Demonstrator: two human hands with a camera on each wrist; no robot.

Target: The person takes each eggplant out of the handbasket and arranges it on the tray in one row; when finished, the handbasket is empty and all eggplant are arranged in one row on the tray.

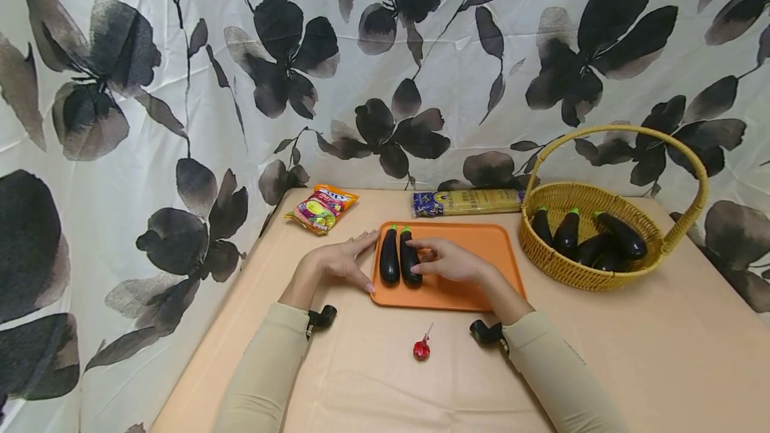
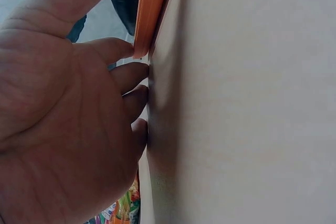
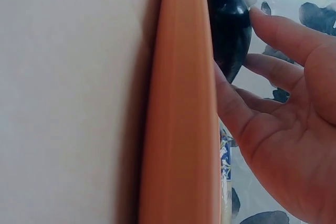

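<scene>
Currently, the right hand [image 1: 450, 260] is pinching an eggplant [image 1: 409, 260].
Left of it, the left hand [image 1: 340, 260], spread, is touching the tray [image 1: 482, 239].

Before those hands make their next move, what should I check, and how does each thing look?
1. Left hand touching the tray's left side: ok.
2. Right hand on the tray's right eggplant: ok, finger and thumb touch it.
3. That hold being firm: cannot tell.
4. Left eggplant lying inside the tray: ok.
5. Lollipop apart from the tray: ok.
6. Exact eggplant count in the basket: cannot tell, they overlap.
</scene>
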